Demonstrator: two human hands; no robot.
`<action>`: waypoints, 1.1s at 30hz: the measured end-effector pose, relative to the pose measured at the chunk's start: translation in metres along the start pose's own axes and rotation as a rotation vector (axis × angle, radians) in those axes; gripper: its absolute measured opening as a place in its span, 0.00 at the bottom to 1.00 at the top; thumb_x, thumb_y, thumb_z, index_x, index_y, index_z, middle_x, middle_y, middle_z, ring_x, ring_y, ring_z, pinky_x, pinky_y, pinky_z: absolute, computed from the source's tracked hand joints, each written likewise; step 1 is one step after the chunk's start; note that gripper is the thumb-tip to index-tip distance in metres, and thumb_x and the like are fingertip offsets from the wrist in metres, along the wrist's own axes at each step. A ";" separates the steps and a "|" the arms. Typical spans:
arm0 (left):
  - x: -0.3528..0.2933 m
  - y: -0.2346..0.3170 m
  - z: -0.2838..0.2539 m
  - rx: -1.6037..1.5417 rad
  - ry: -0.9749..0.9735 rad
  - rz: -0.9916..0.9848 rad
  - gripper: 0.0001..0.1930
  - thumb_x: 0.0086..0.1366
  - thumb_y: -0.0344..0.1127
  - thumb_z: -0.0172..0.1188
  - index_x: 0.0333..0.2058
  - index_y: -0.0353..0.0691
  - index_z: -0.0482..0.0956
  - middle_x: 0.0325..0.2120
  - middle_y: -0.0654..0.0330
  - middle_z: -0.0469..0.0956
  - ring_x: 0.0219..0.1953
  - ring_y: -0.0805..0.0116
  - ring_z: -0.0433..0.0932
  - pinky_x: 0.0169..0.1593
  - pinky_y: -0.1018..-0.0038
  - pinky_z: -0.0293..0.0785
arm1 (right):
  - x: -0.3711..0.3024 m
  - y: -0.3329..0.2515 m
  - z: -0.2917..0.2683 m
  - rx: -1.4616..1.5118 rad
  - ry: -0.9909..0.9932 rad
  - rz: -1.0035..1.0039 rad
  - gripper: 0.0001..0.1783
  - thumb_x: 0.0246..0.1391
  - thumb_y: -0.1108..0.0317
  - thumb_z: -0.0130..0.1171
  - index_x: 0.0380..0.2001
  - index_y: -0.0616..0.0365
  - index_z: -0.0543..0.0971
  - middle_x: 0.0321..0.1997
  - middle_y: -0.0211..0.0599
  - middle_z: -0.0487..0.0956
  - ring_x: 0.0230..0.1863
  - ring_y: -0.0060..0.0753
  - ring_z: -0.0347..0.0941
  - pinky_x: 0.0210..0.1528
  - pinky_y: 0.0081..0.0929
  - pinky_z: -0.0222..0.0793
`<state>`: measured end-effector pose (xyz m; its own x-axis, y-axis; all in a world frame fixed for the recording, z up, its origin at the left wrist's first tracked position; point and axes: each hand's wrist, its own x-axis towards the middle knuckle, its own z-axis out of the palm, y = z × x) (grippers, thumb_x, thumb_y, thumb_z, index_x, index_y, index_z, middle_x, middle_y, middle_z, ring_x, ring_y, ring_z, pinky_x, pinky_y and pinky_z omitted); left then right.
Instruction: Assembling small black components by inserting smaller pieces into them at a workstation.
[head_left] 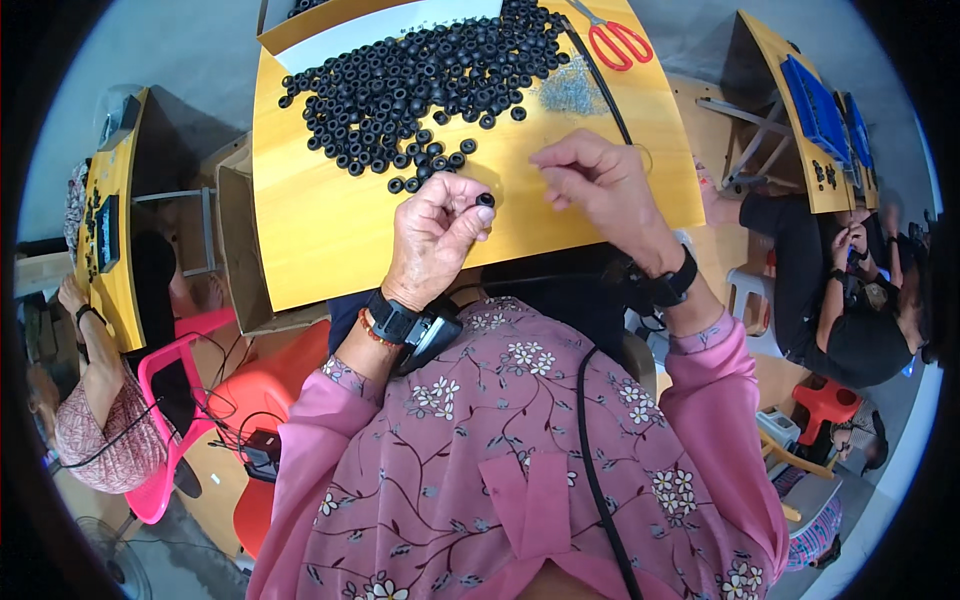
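Between the thumb and forefinger of my left hand (442, 225) is a small round black bead (485, 200) with a hole, held above the near part of the yellow table (350, 250). Off to the right, my right hand (600, 185) hovers over the table with thumb and forefinger pinched together. Whatever those fingertips hold, if anything, is too small to make out. A wide heap of similar black beads (400, 95) spreads beyond my left hand, with a few loose ones close to it. Past my right hand lies a small pile of thin silvery pieces (572, 90).
Red-handled scissors (620, 45) lie at the far right of the table, beside a thin black rod (600, 85). A white-lined box (370, 35) stands at the back. A cardboard carton (240, 240) sits left of the table. Other people work at yellow tables on both sides.
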<state>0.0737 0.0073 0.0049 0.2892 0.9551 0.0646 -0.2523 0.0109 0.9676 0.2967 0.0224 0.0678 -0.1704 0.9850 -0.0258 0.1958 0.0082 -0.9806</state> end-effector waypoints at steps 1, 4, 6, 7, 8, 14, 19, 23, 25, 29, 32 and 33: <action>0.000 0.000 0.000 -0.012 -0.006 0.002 0.06 0.67 0.24 0.61 0.41 0.33 0.75 0.30 0.64 0.79 0.30 0.78 0.77 0.37 0.80 0.77 | -0.002 -0.002 0.007 0.024 -0.044 -0.039 0.08 0.58 0.78 0.60 0.41 0.64 0.83 0.33 0.31 0.80 0.28 0.17 0.75 0.30 0.18 0.71; -0.001 0.001 -0.001 -0.020 0.008 -0.002 0.06 0.66 0.24 0.62 0.41 0.34 0.76 0.30 0.64 0.78 0.30 0.78 0.77 0.37 0.80 0.77 | -0.005 -0.011 0.027 0.066 -0.094 0.000 0.07 0.58 0.79 0.60 0.39 0.64 0.83 0.30 0.28 0.78 0.28 0.19 0.75 0.32 0.19 0.71; -0.001 0.001 -0.001 0.002 0.008 0.001 0.06 0.66 0.24 0.62 0.41 0.34 0.76 0.29 0.65 0.78 0.29 0.79 0.76 0.37 0.81 0.76 | -0.005 -0.015 0.035 0.053 -0.101 0.067 0.06 0.57 0.80 0.60 0.36 0.63 0.82 0.29 0.29 0.78 0.29 0.21 0.75 0.32 0.20 0.71; -0.001 0.002 -0.001 0.013 0.010 0.003 0.06 0.66 0.24 0.62 0.41 0.34 0.76 0.29 0.65 0.78 0.29 0.79 0.76 0.36 0.81 0.76 | -0.003 -0.013 0.035 -0.014 -0.110 -0.016 0.05 0.56 0.80 0.60 0.36 0.62 0.82 0.29 0.30 0.78 0.29 0.24 0.76 0.32 0.22 0.71; -0.001 0.003 -0.001 0.017 0.009 -0.005 0.06 0.66 0.24 0.62 0.40 0.34 0.76 0.29 0.66 0.77 0.29 0.79 0.76 0.36 0.81 0.76 | -0.001 -0.009 0.035 -0.080 -0.119 -0.099 0.05 0.55 0.79 0.61 0.35 0.61 0.82 0.28 0.32 0.78 0.29 0.27 0.76 0.32 0.24 0.71; -0.001 0.001 -0.001 0.029 0.019 -0.013 0.06 0.65 0.23 0.63 0.40 0.34 0.76 0.27 0.66 0.77 0.28 0.80 0.75 0.36 0.82 0.76 | 0.012 -0.015 0.028 -0.445 -0.249 -0.434 0.03 0.51 0.73 0.64 0.31 0.58 0.81 0.30 0.41 0.78 0.32 0.46 0.75 0.35 0.37 0.70; -0.001 0.004 -0.002 0.063 0.024 -0.046 0.06 0.65 0.22 0.62 0.40 0.34 0.76 0.27 0.65 0.78 0.27 0.79 0.75 0.35 0.82 0.75 | 0.021 -0.022 0.028 -0.529 -0.292 -0.455 0.04 0.51 0.71 0.64 0.30 0.59 0.80 0.29 0.42 0.79 0.32 0.48 0.75 0.36 0.39 0.70; 0.000 0.003 -0.004 -0.038 0.025 -0.047 0.06 0.66 0.22 0.62 0.40 0.33 0.76 0.28 0.64 0.78 0.28 0.79 0.76 0.35 0.81 0.76 | 0.017 -0.021 0.034 -0.389 -0.257 -0.300 0.04 0.55 0.75 0.63 0.35 0.62 0.81 0.30 0.35 0.80 0.33 0.33 0.77 0.35 0.29 0.72; 0.000 0.003 -0.005 -0.066 0.031 -0.058 0.06 0.66 0.23 0.61 0.41 0.33 0.76 0.29 0.64 0.79 0.28 0.78 0.77 0.35 0.81 0.76 | 0.011 -0.022 0.038 -0.211 -0.219 -0.118 0.05 0.57 0.76 0.62 0.37 0.63 0.81 0.31 0.32 0.80 0.32 0.24 0.77 0.34 0.23 0.72; 0.000 0.006 -0.004 -0.108 0.039 -0.077 0.07 0.66 0.23 0.61 0.42 0.33 0.76 0.30 0.63 0.79 0.29 0.78 0.78 0.35 0.81 0.77 | 0.007 -0.014 0.035 0.074 -0.176 0.066 0.06 0.59 0.74 0.61 0.39 0.64 0.81 0.31 0.29 0.81 0.28 0.18 0.76 0.31 0.18 0.73; 0.001 0.006 -0.005 -0.117 0.030 -0.079 0.07 0.67 0.23 0.61 0.42 0.33 0.76 0.31 0.63 0.80 0.30 0.78 0.78 0.35 0.81 0.77 | 0.004 -0.008 0.035 0.073 -0.179 0.021 0.06 0.60 0.74 0.61 0.39 0.63 0.82 0.31 0.28 0.80 0.29 0.17 0.76 0.31 0.17 0.73; 0.001 0.006 -0.005 -0.120 0.030 -0.077 0.07 0.67 0.23 0.61 0.42 0.33 0.76 0.31 0.63 0.80 0.30 0.78 0.78 0.35 0.81 0.77 | 0.004 -0.008 0.035 0.058 -0.181 0.005 0.05 0.60 0.74 0.60 0.38 0.63 0.82 0.31 0.28 0.80 0.29 0.17 0.76 0.31 0.17 0.73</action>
<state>0.0679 0.0099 0.0100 0.2849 0.9584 -0.0179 -0.3394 0.1183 0.9332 0.2605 0.0198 0.0689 -0.3419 0.9378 -0.0603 0.1416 -0.0120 -0.9898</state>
